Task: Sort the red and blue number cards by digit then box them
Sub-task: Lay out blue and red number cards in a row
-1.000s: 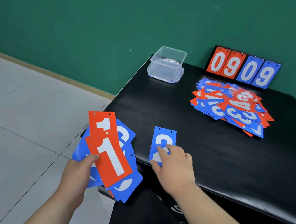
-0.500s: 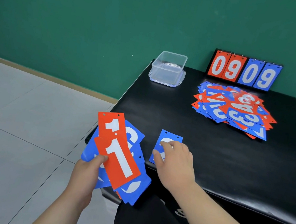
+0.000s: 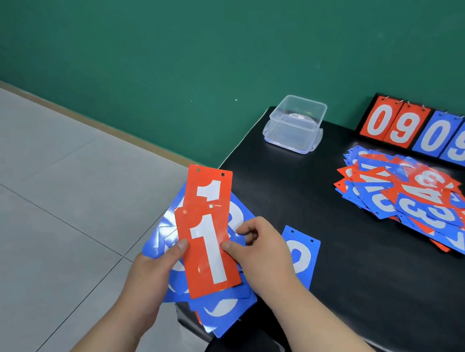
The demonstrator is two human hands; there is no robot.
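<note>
Cards (image 3: 222, 311) fan out, gripped by left hand (image 3: 147, 281); right hand (image 3: 264, 254) pinches front red 1 card (image 3: 206, 257) alongside.

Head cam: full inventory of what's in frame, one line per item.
held fan of cards: several, two red 1s over blue ones, beyond the table's near left corner
front red 1 card: one, red, top of the fan
single blue card: one, blue, table's near edge, partly covered
loose card pile: many, red and blue, table's far right
scoreboard stand: one, red 0 9 and blue 0 9, table's back edge
clear box: one, transparent, table's far left corner
table: one, black, right half of view
wall: green, back
floor: grey tiles, left
left hand: one, grips the fan from below
right hand: one, pinches the front red 1 card's right edge
</note>
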